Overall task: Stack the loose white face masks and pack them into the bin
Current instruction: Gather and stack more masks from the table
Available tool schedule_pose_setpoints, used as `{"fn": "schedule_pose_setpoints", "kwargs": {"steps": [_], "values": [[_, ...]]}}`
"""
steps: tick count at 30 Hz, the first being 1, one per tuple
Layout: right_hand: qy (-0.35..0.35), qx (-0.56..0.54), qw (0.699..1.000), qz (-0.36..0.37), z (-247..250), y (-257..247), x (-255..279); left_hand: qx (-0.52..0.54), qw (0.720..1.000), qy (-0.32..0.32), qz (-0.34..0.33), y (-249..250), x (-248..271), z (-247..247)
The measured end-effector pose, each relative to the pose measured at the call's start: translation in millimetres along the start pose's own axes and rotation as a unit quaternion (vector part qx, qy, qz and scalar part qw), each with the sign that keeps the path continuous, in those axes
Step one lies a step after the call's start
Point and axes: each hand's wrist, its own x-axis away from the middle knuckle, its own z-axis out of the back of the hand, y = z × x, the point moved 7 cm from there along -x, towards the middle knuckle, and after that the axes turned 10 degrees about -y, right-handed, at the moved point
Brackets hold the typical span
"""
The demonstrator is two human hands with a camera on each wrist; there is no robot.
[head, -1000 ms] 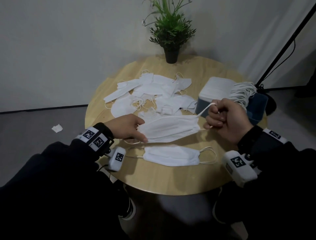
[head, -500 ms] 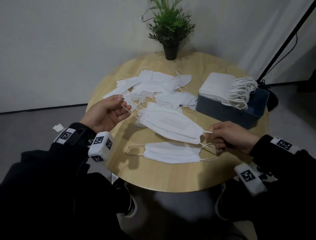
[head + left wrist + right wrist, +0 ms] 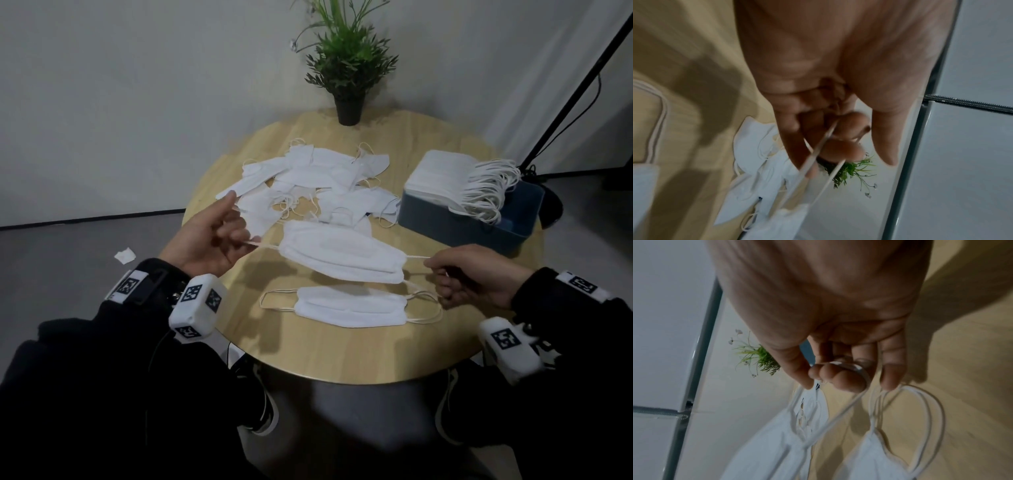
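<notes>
— Two hands stretch one mask [image 3: 342, 251] by its ear loops, in the centre of the frame. Half a second ago it hung tilted; now it is flatter and lower, just above the mask on the table [image 3: 349, 305].

— So I judge it is ready to go down on that one?

— Yes, the stack begins. The left hand [image 3: 209, 241] pinches the left loop, the other fingers spread. The right hand [image 3: 479, 274] is curled round the right loop.

— How many things do you count?

— One bin [image 3: 469, 226] at the right, with a pile inside. One plant [image 3: 347, 68] at the top. The loose heap [image 3: 308, 181] I cannot count exactly.
</notes>
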Motion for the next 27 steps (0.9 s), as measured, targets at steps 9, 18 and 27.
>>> {"fn": "schedule_pose_setpoints", "kwargs": {"steps": [9, 18, 27], "values": [[0.053, 0.146, 0.988, -0.006, 11, 9, 1, -0.344, 0.918, 0.009, 0.195, -36, 1, 21], [0.06, 0.212, 0.975, -0.035, 1, 15, 3, -0.361, 0.902, -0.004, 0.236, -61, -4, 22], [0.165, 0.408, 0.882, 0.168, -14, -38, 13, -0.683, 0.729, 0.009, 0.049, -40, -20, -6]]}}
